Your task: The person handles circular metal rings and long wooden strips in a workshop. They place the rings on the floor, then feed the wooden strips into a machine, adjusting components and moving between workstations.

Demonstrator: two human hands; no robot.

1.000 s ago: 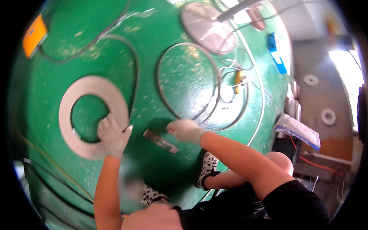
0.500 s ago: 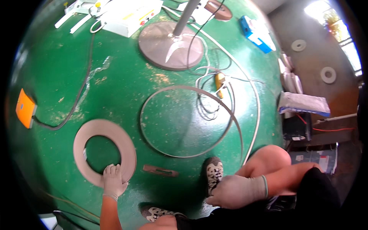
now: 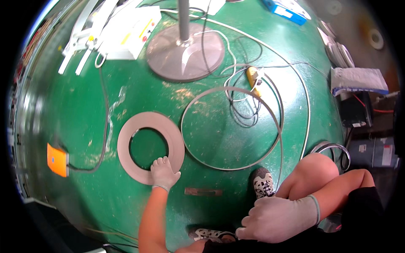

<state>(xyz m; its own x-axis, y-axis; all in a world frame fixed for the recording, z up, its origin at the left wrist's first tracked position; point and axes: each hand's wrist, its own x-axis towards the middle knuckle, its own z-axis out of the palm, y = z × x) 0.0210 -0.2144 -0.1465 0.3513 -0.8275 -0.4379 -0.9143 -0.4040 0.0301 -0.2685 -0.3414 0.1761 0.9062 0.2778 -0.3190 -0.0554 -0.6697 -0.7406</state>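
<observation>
My gloved left hand (image 3: 165, 173) grips the near right part of a wide, flat coil of beige-grey strip (image 3: 128, 162). Its fingers reach over the coil's inner edge; the thumb points right. My gloved right hand (image 3: 276, 219) is curled closed in front of my knee, its fingertips hidden underneath. A large loop of thin grey strip (image 3: 219, 168) lies right of the coil, and its tail runs down toward my right hand. Whether that hand holds the tail, I cannot tell. Between my hands a brown-grey slotted bar (image 3: 203, 192) rests on the green floor.
Beyond the coil stands a round grey pedestal base (image 3: 166, 63), beside a white machine box (image 3: 126, 44). An orange foot pedal (image 3: 58, 160) with a cable sits at left. Cables surround a yellow power strip (image 3: 252, 78). My shoes (image 3: 263, 183) flank the near floor.
The view has shifted and turned. With my left hand still on it, the coil has come closer to the loop and the pedestal. My right hand stays closed near my knee.
</observation>
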